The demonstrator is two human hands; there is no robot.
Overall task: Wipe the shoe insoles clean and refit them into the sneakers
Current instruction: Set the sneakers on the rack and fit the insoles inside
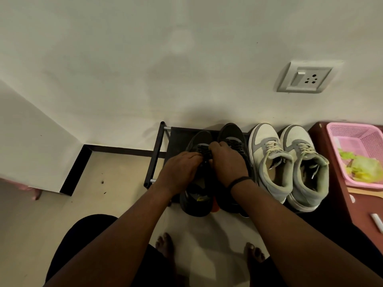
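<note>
**Both hands at the laces of a dark sneaker on a low shoe rack**

Seen from above, a person stands barefoot on a pale floor, both arms reaching toward the middle of the frame. The left hand (182,165) and the right hand (224,160) meet over the left dark sneaker (196,195), fingers curled down into its black laces and tongue area. The fingers appear to pinch the laces, though the fingertips are hidden against the dark shoe. A black band circles the right wrist.

The left dark sneaker sits on a black shoe rack (155,154) against a cream wall, toe pointing toward the wall. Its partner, the right dark sneaker (232,131), touches it on the right and lies partly under the right hand and forearm. No insole can be made out; the openings of the dark shoes are covered or in shadow.

Just right of the dark pair stand two white and grey sneakers (288,162), laces loose, openings facing the viewer.

At the right edge, a reddish-brown counter (360,208) carries a pink plastic basket (352,133) holding yellow-green items. A wall socket (306,77) sits at the upper right.
</note>
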